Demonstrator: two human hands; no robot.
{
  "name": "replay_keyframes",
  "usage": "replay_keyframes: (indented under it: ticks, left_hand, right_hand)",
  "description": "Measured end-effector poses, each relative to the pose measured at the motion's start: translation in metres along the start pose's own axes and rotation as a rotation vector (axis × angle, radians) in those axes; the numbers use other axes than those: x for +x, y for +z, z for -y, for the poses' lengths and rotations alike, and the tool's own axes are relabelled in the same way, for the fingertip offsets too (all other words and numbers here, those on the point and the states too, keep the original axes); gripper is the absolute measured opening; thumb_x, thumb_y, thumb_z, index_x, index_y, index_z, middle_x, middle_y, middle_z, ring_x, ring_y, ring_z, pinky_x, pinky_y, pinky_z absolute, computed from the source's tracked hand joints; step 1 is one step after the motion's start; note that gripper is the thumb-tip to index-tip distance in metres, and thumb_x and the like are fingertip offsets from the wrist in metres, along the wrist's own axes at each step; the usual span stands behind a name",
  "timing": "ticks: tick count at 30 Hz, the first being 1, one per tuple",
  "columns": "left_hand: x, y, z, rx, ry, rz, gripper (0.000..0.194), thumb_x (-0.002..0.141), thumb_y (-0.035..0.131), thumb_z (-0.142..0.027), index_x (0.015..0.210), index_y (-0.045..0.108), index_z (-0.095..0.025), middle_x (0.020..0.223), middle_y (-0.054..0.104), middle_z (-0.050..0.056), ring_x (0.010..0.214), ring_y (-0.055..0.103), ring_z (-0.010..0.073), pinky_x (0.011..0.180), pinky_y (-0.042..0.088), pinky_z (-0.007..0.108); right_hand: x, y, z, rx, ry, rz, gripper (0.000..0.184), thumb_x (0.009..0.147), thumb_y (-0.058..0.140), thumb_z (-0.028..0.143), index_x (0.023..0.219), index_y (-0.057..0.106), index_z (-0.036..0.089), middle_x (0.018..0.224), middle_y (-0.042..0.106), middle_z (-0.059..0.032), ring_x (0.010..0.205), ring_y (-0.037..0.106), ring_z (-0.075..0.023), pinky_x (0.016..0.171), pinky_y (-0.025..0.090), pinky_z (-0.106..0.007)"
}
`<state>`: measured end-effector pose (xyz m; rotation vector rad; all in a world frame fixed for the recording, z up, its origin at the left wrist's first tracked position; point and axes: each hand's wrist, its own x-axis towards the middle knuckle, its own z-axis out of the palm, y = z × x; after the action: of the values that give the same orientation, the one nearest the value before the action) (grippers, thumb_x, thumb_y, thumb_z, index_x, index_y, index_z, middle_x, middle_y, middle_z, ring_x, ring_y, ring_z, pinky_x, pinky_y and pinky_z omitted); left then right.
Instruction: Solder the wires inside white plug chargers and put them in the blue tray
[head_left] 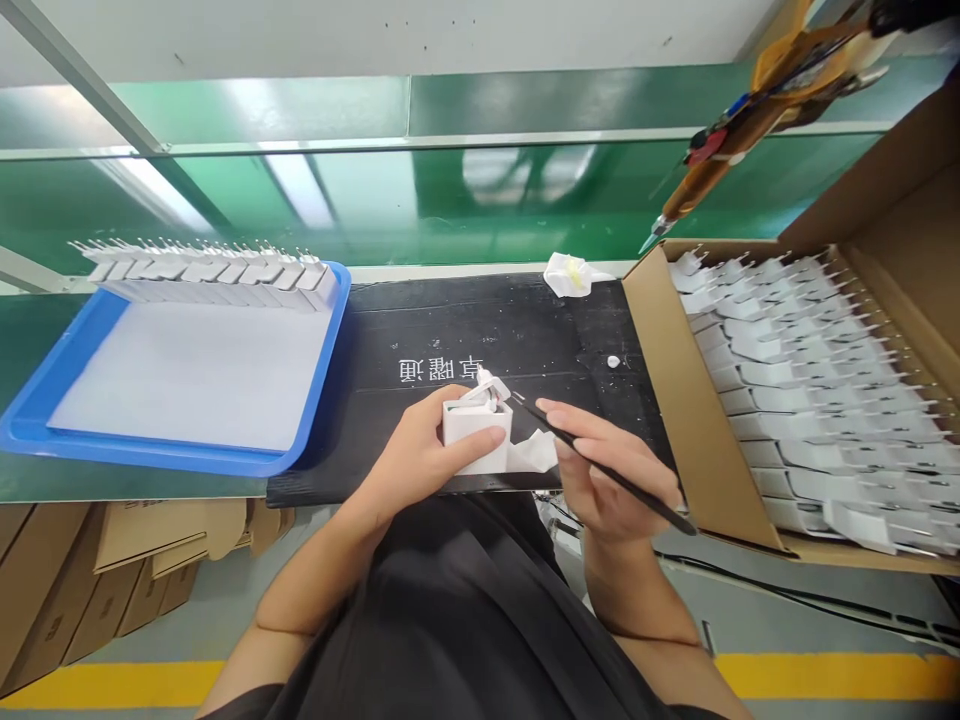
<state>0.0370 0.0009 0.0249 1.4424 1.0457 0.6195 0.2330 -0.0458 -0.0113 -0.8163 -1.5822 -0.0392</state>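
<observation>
Closest in, below the hands, is the black cloth of the person's clothing, and just beyond it the left hand is clamped around a small white plastic box-shaped housing, fingers behind and thumb across its front face, held upright over the near edge of a black worktop mat. A small white plastic piece stands tilted at the housing's top. The right hand is closed on a pair of slim black tweezers, which point left and away, their tips right beside the tilted piece; whether they touch it is too fine to tell. Between the housing and the right hand is a crumpled white tissue-like scrap. Farther left, a shallow blue plastic tray bears a flat white sheet, with a row of white plastic units with thin metal pins along its far side. To the right, an open brown cardboard carton holds many similar white units in rows. Toward the mat's far edge lie a small white lump and a crumpled white wad with a yellow patch; beyond them, an amber-brown pen-shaped tool slants down toward the carton's far left corner, before a glossy green surface
</observation>
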Motion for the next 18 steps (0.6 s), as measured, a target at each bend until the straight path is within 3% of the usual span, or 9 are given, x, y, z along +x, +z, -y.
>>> replay_keyframes:
  ticks: [3, 6, 12, 18]
  left_hand:
    - [0.004, -0.001, 0.006, -0.182, -0.103, 0.062, 0.045, 0.081, 0.074, -0.051, 0.11, 0.066, -0.018, 0.088, 0.068, 0.003, 0.071, 0.064, 0.0153, 0.054, 0.052, 0.023]
    - [0.008, -0.001, 0.009, -0.302, -0.142, 0.102, 0.046, 0.08, 0.076, -0.051, 0.107, 0.066, -0.016, 0.08, 0.065, 0.001, 0.063, 0.061, 0.0136, 0.046, 0.051, 0.021]
    - [0.013, 0.001, 0.01, -0.382, -0.147, 0.123, 0.043, 0.08, 0.077, -0.048, 0.105, 0.065, -0.015, 0.078, 0.065, 0.001, 0.06, 0.06, 0.0115, 0.046, 0.052, 0.02]
    - [0.009, 0.003, 0.007, -0.273, -0.131, 0.125, 0.043, 0.081, 0.076, -0.049, 0.108, 0.065, -0.017, 0.081, 0.065, 0.0, 0.064, 0.061, 0.012, 0.052, 0.05, 0.021]
  right_hand:
    - [0.0, 0.002, -0.002, 0.016, 0.06, -0.095, 0.062, 0.075, 0.07, -0.006, 0.127, 0.059, 0.024, 0.119, 0.075, -0.0038, 0.099, 0.077, -0.0239, 0.079, 0.071, -0.042]
    - [-0.002, 0.002, -0.005, 0.051, 0.112, -0.072, 0.06, 0.073, 0.07, -0.008, 0.124, 0.061, 0.024, 0.115, 0.076, -0.004, 0.098, 0.077, -0.0236, 0.081, 0.07, -0.041]
    - [-0.009, 0.001, -0.009, 0.1, 0.235, -0.095, 0.057, 0.077, 0.069, -0.005, 0.122, 0.06, 0.029, 0.115, 0.076, -0.0015, 0.099, 0.077, -0.023, 0.082, 0.07, -0.044]
    - [-0.009, 0.002, -0.001, 0.13, 0.184, -0.167, 0.062, 0.074, 0.068, -0.009, 0.124, 0.06, 0.027, 0.116, 0.076, -0.0013, 0.097, 0.077, -0.0224, 0.082, 0.07, -0.045]
